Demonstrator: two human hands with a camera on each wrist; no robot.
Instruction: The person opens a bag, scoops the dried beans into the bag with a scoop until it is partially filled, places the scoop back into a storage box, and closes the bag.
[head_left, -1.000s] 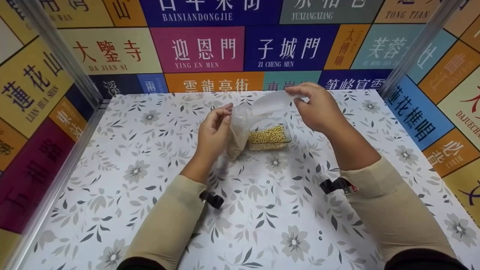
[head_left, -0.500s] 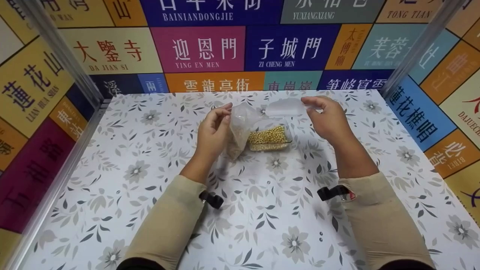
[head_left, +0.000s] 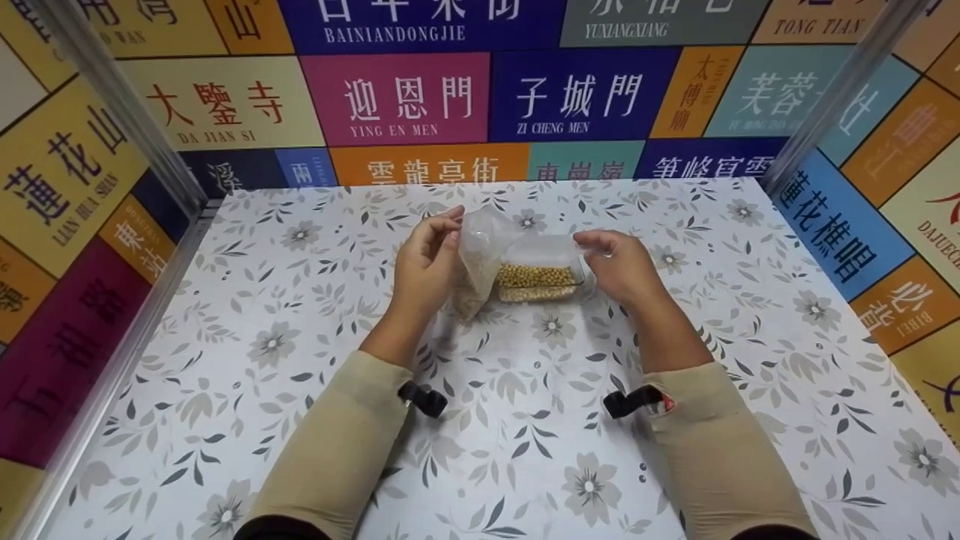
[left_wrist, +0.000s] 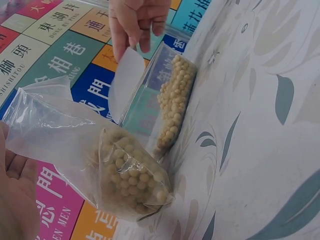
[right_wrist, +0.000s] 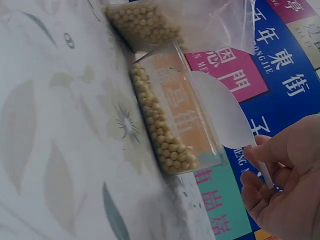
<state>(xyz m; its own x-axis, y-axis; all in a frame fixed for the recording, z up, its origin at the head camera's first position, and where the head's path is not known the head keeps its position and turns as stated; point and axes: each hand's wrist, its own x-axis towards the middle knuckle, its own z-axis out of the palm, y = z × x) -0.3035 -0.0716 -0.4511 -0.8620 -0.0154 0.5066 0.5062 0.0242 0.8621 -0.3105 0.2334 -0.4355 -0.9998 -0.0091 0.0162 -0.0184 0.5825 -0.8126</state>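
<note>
A clear plastic bag (head_left: 478, 262) with pale yellow soybeans in its bottom stands on the table. My left hand (head_left: 426, 259) grips its upper edge; the beans (left_wrist: 132, 180) show through the film in the left wrist view. Just right of the bag sits a clear open-topped box (head_left: 541, 294), partly filled with similar beans (right_wrist: 160, 125). My right hand (head_left: 619, 266) pinches the thin handle of a white translucent plastic scoop (right_wrist: 220, 107). The scoop's bowl is over the box's far edge, above the beans; whether it touches them cannot be told.
The table (head_left: 510, 450) has a white cloth with grey flowers and leaves. Colourful panels (head_left: 397, 97) with printed characters wall it at the back and both sides. Metal posts (head_left: 832, 105) stand at the back corners. A small black camera (head_left: 424, 399) sits on each wrist.
My right hand first moves right and down with the scoop, then comes back left and lower, bringing the scoop to the box. The left hand and bag stay put.
</note>
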